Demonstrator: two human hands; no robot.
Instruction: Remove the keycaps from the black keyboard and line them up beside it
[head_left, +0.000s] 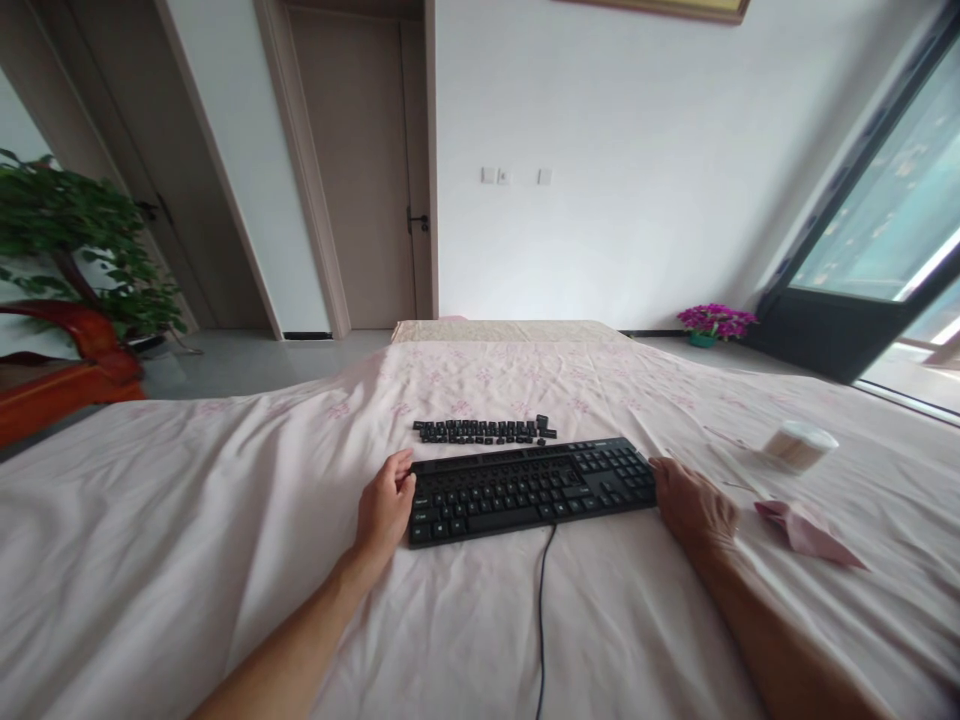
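A: As both hands sit at the keyboard [529,487], where exactly is each?

B: Left hand [384,508] at the keyboard's left end, fingers curled against the edge, thumb up by the top corner. Right hand [694,505] at the right end, palm down, fingertips touching the numpad side.

A: Gripping or just resting?

B: Left looks loosely wrapped on the edge, half closed. Can't tell if it actually clamps. Right lies flat and open, holding nothing, just in contact with the end.

A: Keyboard position?

B: Flat on the cloth [225,520], spanning between the two hands, tilted slightly so the right end sits farther away. Cable [541,610] exits the near edge between the hands and runs back toward the person.

A: Anything beyond the hands?

B: Loose keycaps [484,431] in rows just past the keyboard's far edge, closer to the left hand's side, not touching the board. One or two stand stacked at the row's right end.

A: Right of the right hand?

B: Folded pink wipe [808,531] just beside it, apart from the fingers. Farther out, a round tub [799,445] of what look like swabs. A thin stick [739,487] lies between the hand and the tub; too small to identify.

A: Left of the left hand?

B: Bare cloth only.
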